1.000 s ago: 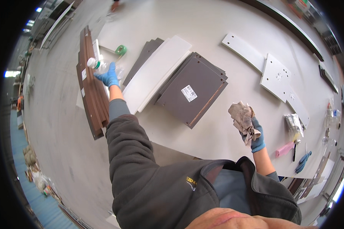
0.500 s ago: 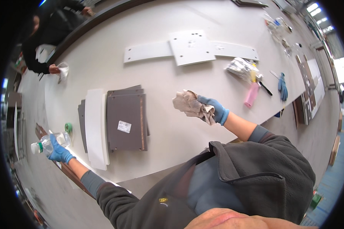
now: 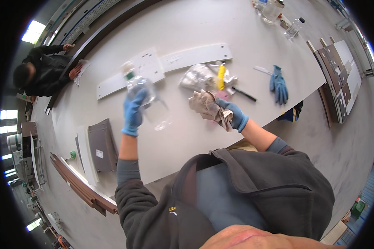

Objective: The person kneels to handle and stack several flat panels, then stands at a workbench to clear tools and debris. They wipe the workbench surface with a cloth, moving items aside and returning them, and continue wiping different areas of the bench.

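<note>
Clear bottle (image 3: pixel 148 88), one: gripped in the left hand (image 3: pixel 133 111), above the tabletop (image 3: pixel 170 151). Crumpled cloth (image 3: pixel 212 108), one: clasped in the right hand (image 3: pixel 237 116), above it too. From here, both taken up, neither yet set down.

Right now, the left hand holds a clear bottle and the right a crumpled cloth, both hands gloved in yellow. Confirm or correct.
Wrong glove colour: the head view shows blue gloves. The left hand does hold the clear bottle, the right hand the crumpled cloth.
</note>
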Demonstrator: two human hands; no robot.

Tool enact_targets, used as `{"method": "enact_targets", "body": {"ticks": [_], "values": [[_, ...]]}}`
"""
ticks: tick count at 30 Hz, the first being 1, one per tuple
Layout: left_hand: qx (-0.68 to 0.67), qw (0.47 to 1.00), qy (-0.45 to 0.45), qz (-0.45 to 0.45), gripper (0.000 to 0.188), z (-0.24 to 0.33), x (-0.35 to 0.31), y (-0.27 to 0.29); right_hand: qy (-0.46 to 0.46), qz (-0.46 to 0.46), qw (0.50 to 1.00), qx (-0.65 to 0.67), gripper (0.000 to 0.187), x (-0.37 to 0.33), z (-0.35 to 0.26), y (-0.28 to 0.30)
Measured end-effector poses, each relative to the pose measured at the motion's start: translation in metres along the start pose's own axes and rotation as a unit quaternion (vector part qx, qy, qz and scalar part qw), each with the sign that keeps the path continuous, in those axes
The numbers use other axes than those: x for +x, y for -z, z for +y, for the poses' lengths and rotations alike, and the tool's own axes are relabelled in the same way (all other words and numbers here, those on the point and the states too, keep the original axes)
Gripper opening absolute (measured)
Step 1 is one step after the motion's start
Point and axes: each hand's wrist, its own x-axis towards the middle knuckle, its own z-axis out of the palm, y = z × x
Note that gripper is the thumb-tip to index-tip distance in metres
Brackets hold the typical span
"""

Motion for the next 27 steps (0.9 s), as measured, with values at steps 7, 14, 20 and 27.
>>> {"method": "enact_targets", "body": {"ticks": [7,14,20,27], "values": [[-0.114,0.971,0.176,-0.113,0.05,-0.088,0.141,-0.253,0.138,0.165,0.975,-0.048,0.055,-0.128,-0.122,0.03],[-0.121,0.925,0.318,-0.167,0.058,-0.155,0.28,-0.366,0.288,0.222,0.926,-0.102,0.042,-0.153,-0.259,0.052],[-0.173,0.893,0.361,-0.205,0.062,-0.174,0.383,-0.423,0.355,0.246,0.877,-0.21,0.042,-0.159,-0.366,0.058],[-0.199,0.869,0.397,-0.218,0.052,-0.187,0.428,-0.456,0.408,0.345,0.763,-0.365,0.04,-0.1,-0.496,0.092]]}}
